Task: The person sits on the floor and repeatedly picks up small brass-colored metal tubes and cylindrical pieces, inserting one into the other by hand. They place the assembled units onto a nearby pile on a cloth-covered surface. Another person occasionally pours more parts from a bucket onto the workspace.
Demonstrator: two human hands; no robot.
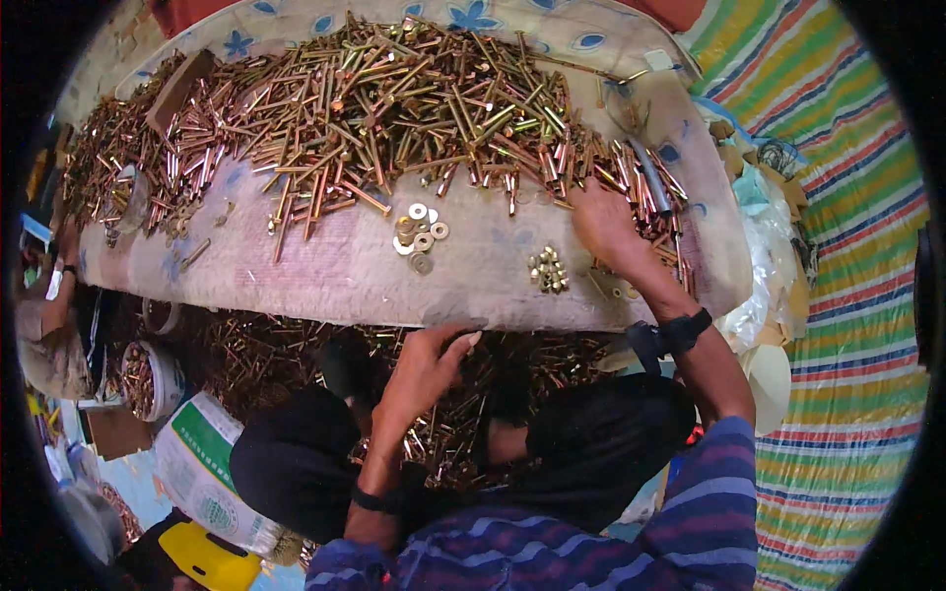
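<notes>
In the head view, long bronze-coloured metal bolts [394, 113] lie heaped across the pale, flower-patterned, cloth-covered counter [345, 271], the right hand [606, 229] among those at the right; whether its grip holds any cannot be told. Small golden metal nuts [548, 270] and flat, round metal washers [423, 239] sit in separate clusters nearer the body, probably for easy reach. The left hand [424, 369] is at the near edge, its grip likewise unclear.
</notes>
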